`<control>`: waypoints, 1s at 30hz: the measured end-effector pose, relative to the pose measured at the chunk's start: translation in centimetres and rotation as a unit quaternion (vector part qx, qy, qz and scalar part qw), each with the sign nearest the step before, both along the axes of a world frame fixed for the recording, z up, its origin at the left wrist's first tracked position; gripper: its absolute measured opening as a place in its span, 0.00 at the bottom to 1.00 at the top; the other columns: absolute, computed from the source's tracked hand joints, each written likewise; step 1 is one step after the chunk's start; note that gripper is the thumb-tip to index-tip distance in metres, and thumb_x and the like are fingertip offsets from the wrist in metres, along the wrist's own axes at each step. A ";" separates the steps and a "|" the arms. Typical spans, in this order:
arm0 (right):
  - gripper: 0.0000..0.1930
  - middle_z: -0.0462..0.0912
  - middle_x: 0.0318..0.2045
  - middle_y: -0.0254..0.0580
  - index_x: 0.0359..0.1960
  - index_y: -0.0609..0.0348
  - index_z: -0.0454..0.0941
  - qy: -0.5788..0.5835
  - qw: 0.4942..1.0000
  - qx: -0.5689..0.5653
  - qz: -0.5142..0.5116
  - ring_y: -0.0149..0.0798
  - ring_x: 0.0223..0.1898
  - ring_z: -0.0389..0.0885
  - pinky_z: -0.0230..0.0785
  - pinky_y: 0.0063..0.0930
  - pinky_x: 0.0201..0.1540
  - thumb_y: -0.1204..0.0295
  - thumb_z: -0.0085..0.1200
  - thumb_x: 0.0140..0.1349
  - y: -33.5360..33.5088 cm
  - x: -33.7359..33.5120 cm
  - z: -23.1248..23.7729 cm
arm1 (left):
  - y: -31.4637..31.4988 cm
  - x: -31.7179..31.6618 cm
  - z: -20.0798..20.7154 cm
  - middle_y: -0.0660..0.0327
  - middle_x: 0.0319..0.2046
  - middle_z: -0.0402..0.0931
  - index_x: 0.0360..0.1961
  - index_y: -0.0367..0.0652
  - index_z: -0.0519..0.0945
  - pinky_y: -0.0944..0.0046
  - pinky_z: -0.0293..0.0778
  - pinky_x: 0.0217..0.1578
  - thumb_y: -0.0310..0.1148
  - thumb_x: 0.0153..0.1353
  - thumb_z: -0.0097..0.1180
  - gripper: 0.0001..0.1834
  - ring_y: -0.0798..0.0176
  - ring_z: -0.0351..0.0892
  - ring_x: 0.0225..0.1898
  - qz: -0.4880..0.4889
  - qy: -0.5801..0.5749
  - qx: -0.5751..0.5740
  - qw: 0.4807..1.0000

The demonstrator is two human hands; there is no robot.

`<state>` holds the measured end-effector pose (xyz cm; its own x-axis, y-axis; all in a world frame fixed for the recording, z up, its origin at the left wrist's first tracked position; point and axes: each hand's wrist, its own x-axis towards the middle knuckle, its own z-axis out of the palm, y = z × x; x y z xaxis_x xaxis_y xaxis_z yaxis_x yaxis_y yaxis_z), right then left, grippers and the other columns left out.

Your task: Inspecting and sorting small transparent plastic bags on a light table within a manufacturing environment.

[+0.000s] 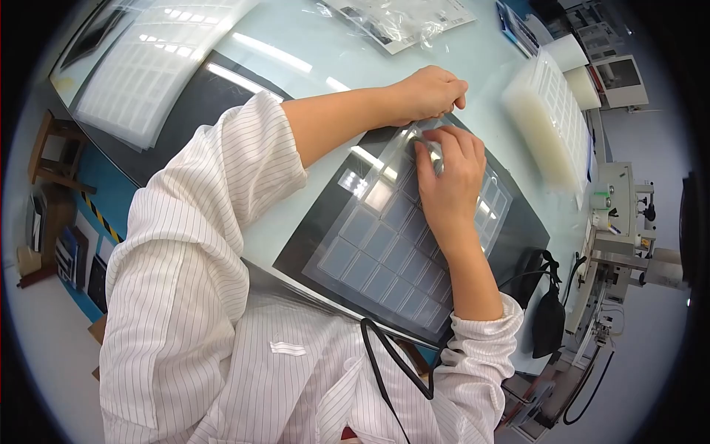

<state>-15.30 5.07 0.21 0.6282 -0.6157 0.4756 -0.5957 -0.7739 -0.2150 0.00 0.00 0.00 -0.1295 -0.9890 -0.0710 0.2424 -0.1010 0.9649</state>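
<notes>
A clear plastic sheet divided into rectangular pockets (360, 226) lies tilted on a dark, glossy board (296, 248) in front of me. At its far edge, my left hand (429, 95) is closed, fingers curled down; what they grip, if anything, is hidden. Just nearer, my right hand (455, 174) bends over the sheet, thumb and fingers closed around a piece of clear film (409, 140). Bright reflections blur the film's outline, and whether it is part of the sheet I cannot tell. My right wrist crosses above the pockets.
One stack of clear pocketed sheets (133, 96) lies at the far left, another thick stack (543, 111) at the right. Crumpled plastic bags (414, 22) lie at the back. White rolls (566, 53) stand beyond the right stack. A black object with cords (549, 318) hangs near the right table edge.
</notes>
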 end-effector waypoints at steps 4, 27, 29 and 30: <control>0.06 0.81 0.38 0.37 0.33 0.59 0.80 -0.016 0.999 -0.052 -0.002 0.44 0.46 0.74 0.64 0.37 0.51 0.77 0.63 0.53 -0.2 0.2 -0.2 | 0.1 -0.1 0.2 0.70 0.20 0.64 0.29 0.41 0.74 0.73 0.54 0.21 0.41 0.71 0.46 0.17 0.76 0.56 0.20 0.011 -0.008 -0.002 1.000; 0.08 0.81 0.40 0.41 0.37 0.63 0.82 -0.019 0.999 -0.019 -0.037 0.47 0.46 0.75 0.67 0.38 0.50 0.76 0.61 0.55 0.5 -3.2 0.3 | 1.3 -2.0 0.3 0.70 0.22 0.66 0.35 0.38 0.76 0.73 0.54 0.21 0.40 0.73 0.43 0.17 0.76 0.56 0.21 -0.014 -0.030 0.009 0.999; 0.07 0.81 0.40 0.40 0.35 0.62 0.81 -0.021 0.999 0.002 -0.026 0.46 0.46 0.75 0.67 0.38 0.50 0.77 0.61 0.55 0.2 -3.3 0.5 | 1.3 -1.9 0.3 0.69 0.23 0.67 0.37 0.38 0.76 0.73 0.55 0.21 0.39 0.72 0.44 0.15 0.77 0.57 0.21 -0.002 -0.026 0.016 1.000; 0.07 0.81 0.40 0.40 0.35 0.62 0.81 -0.025 0.999 0.003 -0.029 0.46 0.46 0.75 0.67 0.38 0.50 0.77 0.61 0.55 0.2 -3.4 0.5 | 1.3 -1.9 0.3 0.69 0.23 0.67 0.37 0.38 0.76 0.73 0.55 0.21 0.39 0.72 0.44 0.15 0.77 0.57 0.21 -0.006 -0.031 0.018 0.999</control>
<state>-18.68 5.29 0.67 0.5665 -0.6539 0.5015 -0.6282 -0.7365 -0.2507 -1.91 1.32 0.27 -0.1358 -0.9841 -0.1141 0.1814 -0.1379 0.9737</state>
